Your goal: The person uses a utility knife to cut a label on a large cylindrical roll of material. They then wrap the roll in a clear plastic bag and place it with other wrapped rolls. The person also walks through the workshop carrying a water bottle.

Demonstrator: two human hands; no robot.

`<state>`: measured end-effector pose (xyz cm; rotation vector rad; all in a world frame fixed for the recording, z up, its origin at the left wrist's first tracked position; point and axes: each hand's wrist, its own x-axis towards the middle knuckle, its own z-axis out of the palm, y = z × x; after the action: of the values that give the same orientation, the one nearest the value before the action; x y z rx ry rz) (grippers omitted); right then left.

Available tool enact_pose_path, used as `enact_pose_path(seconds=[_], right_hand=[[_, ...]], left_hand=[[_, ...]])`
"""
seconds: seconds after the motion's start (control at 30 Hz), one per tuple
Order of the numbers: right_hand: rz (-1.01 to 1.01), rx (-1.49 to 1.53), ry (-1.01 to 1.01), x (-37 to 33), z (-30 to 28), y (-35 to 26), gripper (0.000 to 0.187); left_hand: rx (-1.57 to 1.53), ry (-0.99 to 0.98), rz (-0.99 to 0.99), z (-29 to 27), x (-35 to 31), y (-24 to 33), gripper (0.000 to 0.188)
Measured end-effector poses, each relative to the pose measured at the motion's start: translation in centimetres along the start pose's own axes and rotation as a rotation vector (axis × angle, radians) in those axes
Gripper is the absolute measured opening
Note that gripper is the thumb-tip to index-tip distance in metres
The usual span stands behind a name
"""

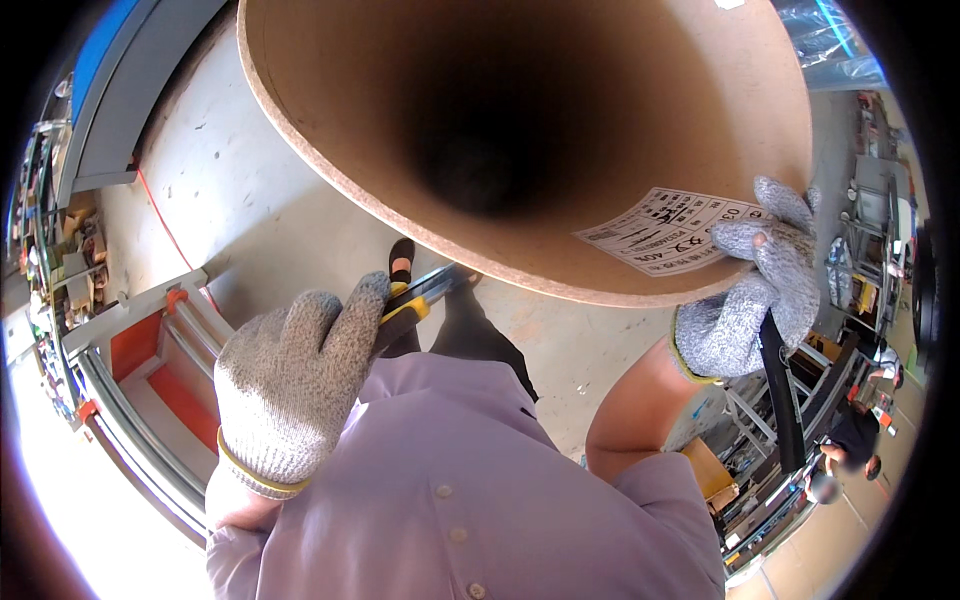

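A large brown cardboard tube (330,165) fills the upper middle, its open end facing me and its inside dark. A white printed label (650,238) is stuck inside it near the right rim. My left hand (300,375), in a grey knit glove, is closed around a yellow and black utility knife (403,316), whose blade end points toward the tube's lower rim. At the label's right edge, my gloved right hand (765,275) has its fingertips against the tube. A long black tool (783,400) sticks out below that palm; its kind is unclear.
On the left stands a frame with metal rollers (150,425) and orange-red panels. A grey and blue machine (125,90) is at upper left. Loaded shelves (865,250) line the right side. Other people (850,440) are at lower right. A red cord (165,220) lies on the floor.
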<state>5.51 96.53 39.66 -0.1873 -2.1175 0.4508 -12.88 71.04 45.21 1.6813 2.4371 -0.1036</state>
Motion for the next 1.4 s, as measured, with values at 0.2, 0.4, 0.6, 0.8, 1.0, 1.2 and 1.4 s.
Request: enact_pose_path(seconds=[0.2, 0.4, 0.6, 0.8, 1.0, 1.2, 1.4], right_hand=[[-0.057, -0.009, -0.006, 0.5, -0.1, 0.3, 0.027], [-0.058, 0.040, 0.002, 0.4, 0.2, 0.6, 0.031], [-0.057, 0.050, 0.005, 0.4, 0.1, 0.6, 0.030], [-0.111, -0.026, -0.021, 0.8, -0.3, 0.9, 0.031], [-0.116, -0.022, -0.017, 1.0, -0.1, 0.6, 0.029], [-0.175, -0.065, 0.004, 1.6, -0.1, 0.9, 0.027], [-0.161, -0.033, 0.012, 1.5, 0.0, 1.3, 0.027]], left_hand=[[-0.003, 0.071, 0.051, 0.5, 0.1, -0.3, 0.040], [0.017, 0.078, 0.051, 0.5, -0.1, -0.2, 0.040], [0.033, 0.102, 0.054, 0.5, -0.1, 0.1, 0.040], [0.026, 0.016, 0.001, 0.4, -0.3, 0.9, 0.048], [0.053, 0.076, -0.021, 1.1, -0.9, 1.3, 0.051], [0.035, 0.101, -0.063, 1.5, -1.0, 2.1, 0.052], [0.011, 0.117, -0.117, 1.9, -1.0, 2.9, 0.050]])
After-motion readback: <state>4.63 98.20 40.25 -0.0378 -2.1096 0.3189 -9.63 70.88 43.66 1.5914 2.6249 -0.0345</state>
